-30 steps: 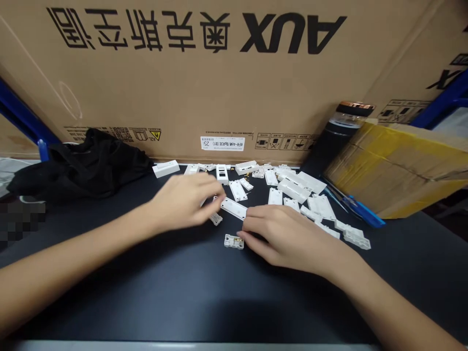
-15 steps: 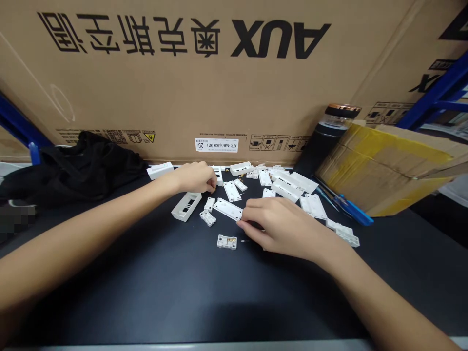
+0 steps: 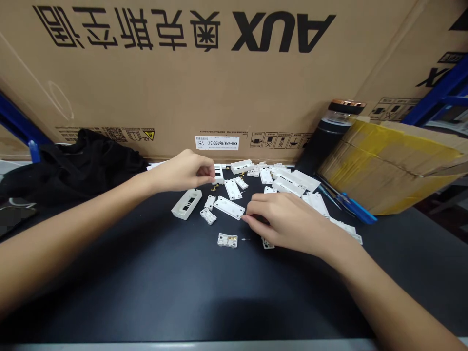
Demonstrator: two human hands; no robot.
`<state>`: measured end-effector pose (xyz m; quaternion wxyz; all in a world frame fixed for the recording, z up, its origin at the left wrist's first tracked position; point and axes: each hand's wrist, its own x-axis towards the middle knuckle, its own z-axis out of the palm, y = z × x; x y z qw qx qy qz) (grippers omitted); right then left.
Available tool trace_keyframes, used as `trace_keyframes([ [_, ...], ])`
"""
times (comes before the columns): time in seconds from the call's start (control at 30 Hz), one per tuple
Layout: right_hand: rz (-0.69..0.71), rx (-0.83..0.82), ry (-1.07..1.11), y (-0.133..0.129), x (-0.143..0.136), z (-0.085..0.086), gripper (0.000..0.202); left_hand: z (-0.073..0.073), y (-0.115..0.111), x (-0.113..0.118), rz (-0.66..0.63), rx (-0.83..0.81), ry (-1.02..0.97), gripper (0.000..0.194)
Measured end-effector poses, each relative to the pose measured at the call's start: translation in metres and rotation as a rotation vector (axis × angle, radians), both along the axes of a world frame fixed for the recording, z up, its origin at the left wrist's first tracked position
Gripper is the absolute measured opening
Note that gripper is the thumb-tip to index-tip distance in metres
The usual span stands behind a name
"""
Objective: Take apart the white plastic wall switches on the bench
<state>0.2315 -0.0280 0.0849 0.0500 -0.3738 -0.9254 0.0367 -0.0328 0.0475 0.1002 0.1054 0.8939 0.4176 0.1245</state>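
My left hand (image 3: 186, 170) is pinched above small brass pieces (image 3: 214, 187), beside a white frame (image 3: 219, 173) at the back; what its fingertips hold is too small to name. My right hand (image 3: 281, 217) has its fingers curled together near the right end of a flat white plate (image 3: 229, 207); anything between the fingertips cannot be made out. Under this hand a small white part (image 3: 268, 243) is partly hidden. In front lies a small white base (image 3: 227, 240) with brass inside. A white housing (image 3: 187, 204) and two small white parts (image 3: 208, 216) rest between the hands.
Several white plates and housings (image 3: 288, 184) lie at the back right. Behind them stand a black bottle (image 3: 323, 141) and a taped cardboard box (image 3: 395, 163), with a blue-handled screwdriver (image 3: 358, 209) before it. Black cloth (image 3: 91, 165) lies at the left. A large carton (image 3: 219, 92) blocks the back.
My left hand has lifted slightly and moved left, uncovering the brass pieces. My right hand has shifted a little to the right, showing the small white part beneath it. The view has tilted slightly.
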Motion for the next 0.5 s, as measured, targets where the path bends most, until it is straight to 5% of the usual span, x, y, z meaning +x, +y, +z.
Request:
trace_keyframes([
  [0.1,0.044,-0.005,0.128,0.000,0.000,-0.004,0.021,-0.002,-0.035,0.008,-0.169,-0.123,-0.187,0.013],
  [0.23,0.209,-0.063,0.416,-0.004,-0.005,-0.008,0.006,-0.025,-0.070,0.021,-0.290,-0.380,-0.538,0.019],
  [0.37,0.344,-0.080,0.624,-0.006,-0.011,-0.008,0.015,-0.053,-0.072,0.027,-0.258,-0.601,-0.924,0.031],
  [0.5,0.356,-0.103,0.636,-0.005,-0.013,-0.008,0.016,-0.066,-0.065,0.029,-0.195,-0.680,-1.072,0.033],
])
